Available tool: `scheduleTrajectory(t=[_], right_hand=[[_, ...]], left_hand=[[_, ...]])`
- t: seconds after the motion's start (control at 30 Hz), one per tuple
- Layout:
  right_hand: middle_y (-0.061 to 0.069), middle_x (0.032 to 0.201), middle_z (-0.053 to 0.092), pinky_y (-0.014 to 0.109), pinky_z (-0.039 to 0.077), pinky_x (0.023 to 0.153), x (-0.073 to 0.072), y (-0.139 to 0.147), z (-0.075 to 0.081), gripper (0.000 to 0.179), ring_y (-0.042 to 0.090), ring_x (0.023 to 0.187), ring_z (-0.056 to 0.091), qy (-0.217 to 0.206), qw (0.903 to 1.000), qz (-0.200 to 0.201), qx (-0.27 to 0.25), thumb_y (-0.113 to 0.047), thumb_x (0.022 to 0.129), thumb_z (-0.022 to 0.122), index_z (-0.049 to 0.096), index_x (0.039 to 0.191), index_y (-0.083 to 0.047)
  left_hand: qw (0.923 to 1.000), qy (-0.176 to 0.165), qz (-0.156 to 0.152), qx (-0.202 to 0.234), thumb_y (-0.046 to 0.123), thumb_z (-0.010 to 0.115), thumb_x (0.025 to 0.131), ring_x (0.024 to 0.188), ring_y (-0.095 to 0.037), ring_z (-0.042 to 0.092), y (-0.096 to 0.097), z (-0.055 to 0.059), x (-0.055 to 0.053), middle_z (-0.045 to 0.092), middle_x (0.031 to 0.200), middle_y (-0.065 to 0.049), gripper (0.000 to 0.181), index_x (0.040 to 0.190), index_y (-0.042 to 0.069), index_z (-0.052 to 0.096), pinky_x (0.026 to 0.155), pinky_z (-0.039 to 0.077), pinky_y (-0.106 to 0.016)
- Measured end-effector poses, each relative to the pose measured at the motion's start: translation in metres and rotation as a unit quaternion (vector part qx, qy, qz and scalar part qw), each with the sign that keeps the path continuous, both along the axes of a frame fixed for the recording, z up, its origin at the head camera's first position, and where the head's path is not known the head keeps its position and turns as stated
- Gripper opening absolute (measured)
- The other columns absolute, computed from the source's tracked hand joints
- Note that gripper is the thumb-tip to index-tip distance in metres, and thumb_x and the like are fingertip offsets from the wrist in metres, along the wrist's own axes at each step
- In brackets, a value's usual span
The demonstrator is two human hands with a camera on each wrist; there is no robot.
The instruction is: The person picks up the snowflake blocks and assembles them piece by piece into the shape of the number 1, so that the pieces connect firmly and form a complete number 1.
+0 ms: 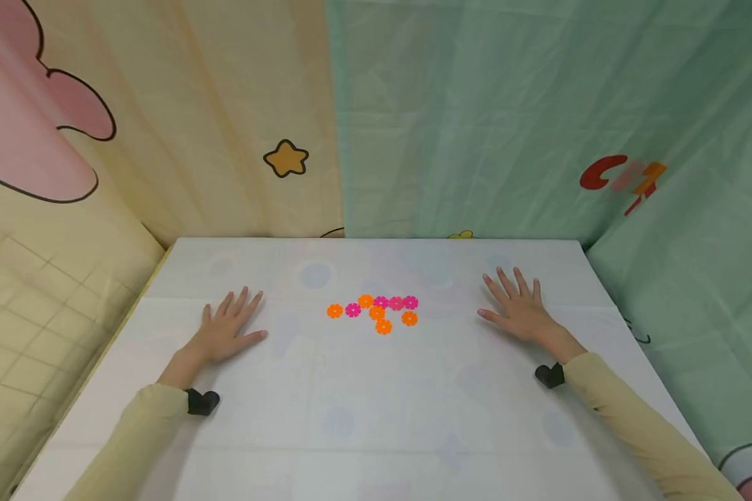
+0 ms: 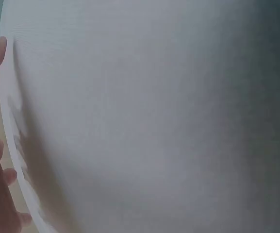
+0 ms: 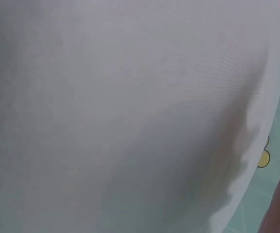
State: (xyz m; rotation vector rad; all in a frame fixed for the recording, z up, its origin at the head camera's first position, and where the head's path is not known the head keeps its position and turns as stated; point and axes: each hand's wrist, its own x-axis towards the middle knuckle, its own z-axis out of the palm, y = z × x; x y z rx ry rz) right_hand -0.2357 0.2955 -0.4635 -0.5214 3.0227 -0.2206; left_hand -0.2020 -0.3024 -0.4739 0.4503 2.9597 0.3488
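Several small round discs with notched edges, some orange and some magenta or pink, lie in a loose cluster at the middle of the white table [image 1: 351,390]. An orange disc [image 1: 334,311] is leftmost, beside a magenta disc [image 1: 353,310]; others overlap or sit close together, and an orange disc [image 1: 409,319] lies at the right. Left of the cluster, my left hand [image 1: 224,328] is flat with fingers spread, holding nothing. My right hand [image 1: 521,313] is likewise spread and bare, to the right of the discs. Only part of each hand shows in its wrist view.
Behind the table hang a cream curtain with a star print [image 1: 286,158] and a green curtain [image 1: 451,125]. More printed cloth borders both sides. Each wrist wears a black heart-shaped piece, a left one [image 1: 203,402] and a right one [image 1: 549,376], beside a beige sleeve.
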Motion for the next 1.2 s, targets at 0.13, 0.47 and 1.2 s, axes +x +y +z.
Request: scheduleTrajectory(t=[0.13, 0.47, 1.2], right_hand=[[0.018, 0.161, 0.003, 0.073, -0.009, 0.106, -0.002, 0.000, -0.002, 0.081, 0.048, 0.146, -0.005, -0.004, 1.0000, 0.001, 0.004, -0.060, 0.094, 0.044, 0.011, 0.155, -0.019], [0.018, 0.160, 0.014, 0.073, 0.000, 0.107, 0.000, -0.006, 0.000, 0.078, 0.046, 0.145, 0.006, 0.006, 0.9999, 0.012, -0.003, -0.060, 0.094, 0.045, 0.017, 0.155, -0.020], [0.018, 0.122, 0.062, 0.054, 0.048, 0.084, 0.011, -0.068, 0.005, 0.048, 0.039, 0.109, 0.056, 0.146, 0.9813, 0.037, -0.120, -0.018, 0.086, 0.069, 0.055, 0.131, -0.005]], left_hand=[[1.0000, 0.003, 0.007, 0.003, 0.058, 0.048, 0.093, 0.142, -0.051, 0.014, 0.006, 0.004, 0.001, 0.015, 0.158, -0.023, 0.081, 0.155, 0.024, 0.009, 0.103, 0.003, -0.077], [0.9994, 0.034, 0.000, 0.006, 0.057, 0.049, 0.093, 0.139, -0.048, 0.027, 0.029, 0.019, 0.004, 0.026, 0.155, -0.022, 0.078, 0.155, 0.023, 0.017, 0.106, 0.014, -0.072], [0.9880, 0.107, 0.030, 0.108, 0.029, 0.067, 0.088, 0.098, -0.032, 0.063, 0.098, 0.025, -0.004, 0.070, 0.113, -0.012, 0.042, 0.126, 0.012, 0.063, 0.078, 0.050, -0.049]])
